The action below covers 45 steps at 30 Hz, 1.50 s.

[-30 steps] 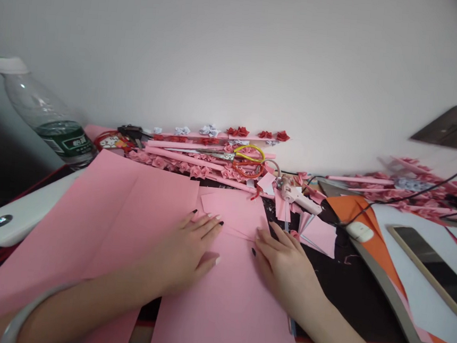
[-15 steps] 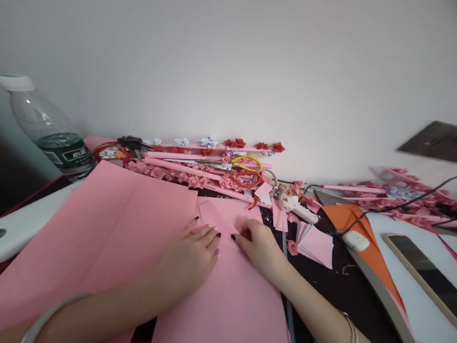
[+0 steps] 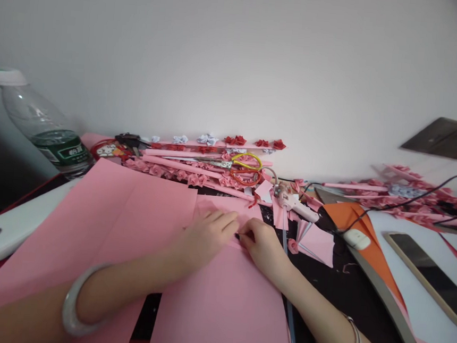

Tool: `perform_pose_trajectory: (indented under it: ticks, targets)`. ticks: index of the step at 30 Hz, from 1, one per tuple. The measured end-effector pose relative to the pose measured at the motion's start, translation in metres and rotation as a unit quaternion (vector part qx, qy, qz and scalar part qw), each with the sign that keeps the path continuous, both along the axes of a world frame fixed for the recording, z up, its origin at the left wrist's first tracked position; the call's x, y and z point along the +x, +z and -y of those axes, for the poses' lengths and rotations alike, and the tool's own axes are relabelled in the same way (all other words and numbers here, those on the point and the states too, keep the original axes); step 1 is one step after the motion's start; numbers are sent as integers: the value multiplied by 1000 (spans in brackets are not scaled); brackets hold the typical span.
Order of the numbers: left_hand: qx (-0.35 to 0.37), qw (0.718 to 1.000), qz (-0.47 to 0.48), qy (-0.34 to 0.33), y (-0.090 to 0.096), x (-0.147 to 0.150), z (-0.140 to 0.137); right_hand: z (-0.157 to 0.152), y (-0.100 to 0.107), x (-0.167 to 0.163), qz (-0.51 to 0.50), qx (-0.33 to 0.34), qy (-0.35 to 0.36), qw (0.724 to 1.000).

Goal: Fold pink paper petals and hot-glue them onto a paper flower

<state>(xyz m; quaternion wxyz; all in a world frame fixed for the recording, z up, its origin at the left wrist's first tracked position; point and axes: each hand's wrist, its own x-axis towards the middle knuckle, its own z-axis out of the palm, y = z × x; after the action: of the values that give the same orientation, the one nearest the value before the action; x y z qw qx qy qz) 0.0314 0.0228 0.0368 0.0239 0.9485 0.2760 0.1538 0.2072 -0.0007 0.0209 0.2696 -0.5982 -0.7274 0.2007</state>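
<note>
A small folded piece of pink paper (image 3: 206,208) lies on a large pink sheet (image 3: 222,304), mostly covered by my hands. My left hand (image 3: 210,236) rests across the small piece with fingers stretched to the right, touching or nearly touching my other fingers. At the piece's right edge, my right hand (image 3: 264,246) pinches the small pink paper between thumb and bent fingers. Another large pink sheet (image 3: 121,210), with a crease down it, spreads under my left forearm.
Behind my hands lie scissors (image 3: 246,161), pink paper rods with paper flowers (image 3: 196,179) and a glue gun (image 3: 295,204). A bottle (image 3: 61,135) stands at left. At right are a pink paper stack (image 3: 320,246), a white earphone case (image 3: 356,240) and a phone (image 3: 431,274).
My left hand has slid right across the small pink paper, up to my right fingers. My right hand stays at the paper's edge, nearly still. The view has shifted slightly.
</note>
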Motion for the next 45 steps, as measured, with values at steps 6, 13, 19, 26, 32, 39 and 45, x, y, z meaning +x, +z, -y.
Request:
perform_pose_trajectory:
  ticks: [6, 13, 19, 26, 32, 39, 45]
  targets:
    - [-62, 998, -28, -5, -5, 8, -1, 1, 6, 11, 45, -28, 5, 999]
    - [-70, 997, -30, -6, -2, 5, 1, 2, 9, 26, 30, -79, 43, 996]
    - [-59, 997, -54, 4, -4, 6, 1, 9, 6, 21, 21, -47, 45, 998]
    - [-51, 997, -62, 4, -1, 8, 3, 18, 10, 26, 32, -69, 18, 997]
    - [-37, 998, -51, 4, -4, 7, 3, 21, 12, 23, 92, -64, 6, 994]
    - [-38, 998, -50, 8, -1, 8, 5, 33, 13, 17, 164, -34, -18, 986]
    - [-20, 999, -41, -1, -2, 7, 6, 38, 12, 22, 104, -22, -20, 994]
